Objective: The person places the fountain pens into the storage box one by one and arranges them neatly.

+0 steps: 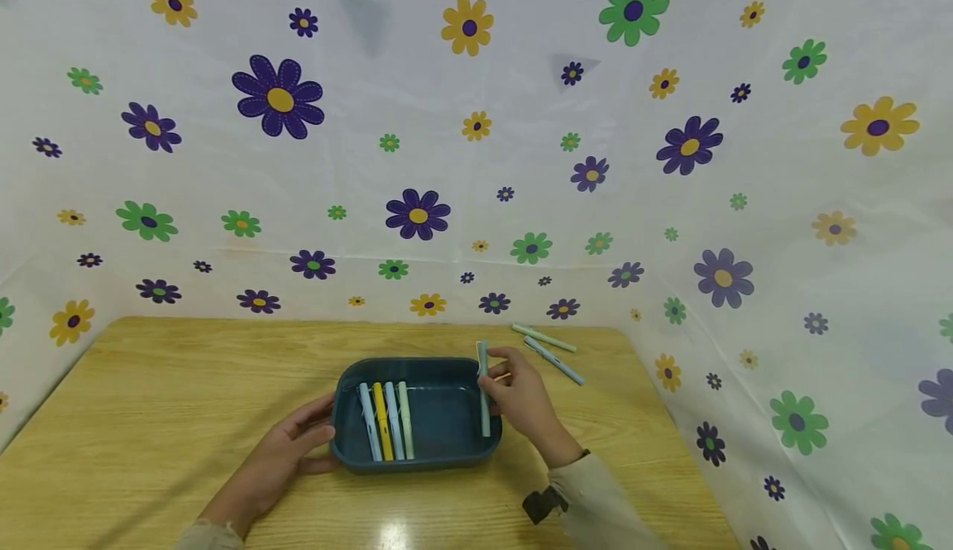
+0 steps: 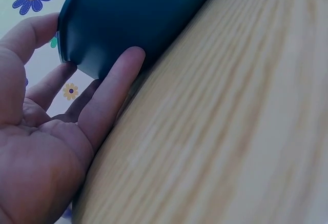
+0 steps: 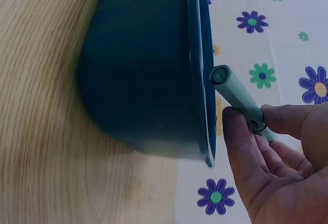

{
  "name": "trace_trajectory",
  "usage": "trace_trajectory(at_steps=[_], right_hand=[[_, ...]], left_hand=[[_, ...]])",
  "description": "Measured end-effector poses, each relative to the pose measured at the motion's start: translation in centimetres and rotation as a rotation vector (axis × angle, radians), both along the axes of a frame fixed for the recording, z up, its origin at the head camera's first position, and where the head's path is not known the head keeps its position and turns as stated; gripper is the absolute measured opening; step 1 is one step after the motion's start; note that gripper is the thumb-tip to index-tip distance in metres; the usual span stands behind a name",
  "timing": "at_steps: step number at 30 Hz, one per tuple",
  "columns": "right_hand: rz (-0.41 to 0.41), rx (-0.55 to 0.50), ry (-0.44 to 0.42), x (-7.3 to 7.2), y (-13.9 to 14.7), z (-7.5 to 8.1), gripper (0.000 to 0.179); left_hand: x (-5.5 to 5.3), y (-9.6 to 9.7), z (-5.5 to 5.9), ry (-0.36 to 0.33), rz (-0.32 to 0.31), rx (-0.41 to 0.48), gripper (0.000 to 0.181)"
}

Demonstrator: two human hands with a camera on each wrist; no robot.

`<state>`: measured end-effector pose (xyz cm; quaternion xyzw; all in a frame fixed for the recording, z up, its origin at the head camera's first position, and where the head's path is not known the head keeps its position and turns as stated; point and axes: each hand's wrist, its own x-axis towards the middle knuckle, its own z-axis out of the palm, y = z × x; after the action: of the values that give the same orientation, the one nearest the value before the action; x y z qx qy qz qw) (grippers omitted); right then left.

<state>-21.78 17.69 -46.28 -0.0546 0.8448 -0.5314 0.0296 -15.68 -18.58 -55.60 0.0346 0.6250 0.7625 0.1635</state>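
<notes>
A dark teal tray (image 1: 447, 461) with raised walls stands on the table. Several capped pens lie side by side in its left half, among them a yellow pen (image 1: 383, 422) and a pale green pen (image 1: 405, 422). My left hand (image 1: 286, 451) touches the tray's left end with spread, fairly straight fingers, also seen against the wall in the left wrist view. Above the tray's right end, my right hand (image 1: 521, 397) pinches a grey-green pen (image 3: 238, 96) between thumb and fingers. In the right wrist view that pen is raised beside the rim.
On the wooden table (image 1: 223, 368), behind and right of the tray, lie a light blue pen (image 1: 554, 360) and another pale green pen (image 1: 547, 337). A white flower-printed cloth (image 1: 521, 120) hangs behind the table and along its right side.
</notes>
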Motion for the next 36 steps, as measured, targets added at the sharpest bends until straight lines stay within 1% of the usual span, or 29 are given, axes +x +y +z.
trace_trajectory(at_steps=[7,13,18,23,27,31,36], right_hand=[[0.056,0.041,-0.021,-0.4,-1.7,-0.4,0.047],[0.086,0.09,-0.031,-0.6,-3.3,-1.0,0.042],[0.108,0.165,-0.038,-0.5,-4.6,-1.5,0.041],[0.126,0.244,-0.07,-0.1,-5.4,-1.9,0.038],[0.145,0.262,-0.087,0.2,-5.8,-2.2,0.035],[0.157,0.268,-0.114,0.1,-6.3,-2.6,0.031],[0.149,0.301,-0.129,0.1,-6.8,-3.1,0.028]], left_hand=[[-0.2,0.1,-0.2,0.003,0.015,0.007,0.07],[-0.2,0.0,-0.3,-0.002,0.024,0.002,0.07],[-0.2,0.0,-0.2,-0.008,0.033,0.008,0.07],[-0.3,0.0,-0.3,-0.006,0.017,0.018,0.07],[-0.2,0.0,-0.3,-0.011,0.016,0.014,0.07],[-0.2,0.0,-0.1,-0.019,0.027,0.011,0.071],[-0.2,0.1,0.0,-0.027,0.036,0.018,0.07]])
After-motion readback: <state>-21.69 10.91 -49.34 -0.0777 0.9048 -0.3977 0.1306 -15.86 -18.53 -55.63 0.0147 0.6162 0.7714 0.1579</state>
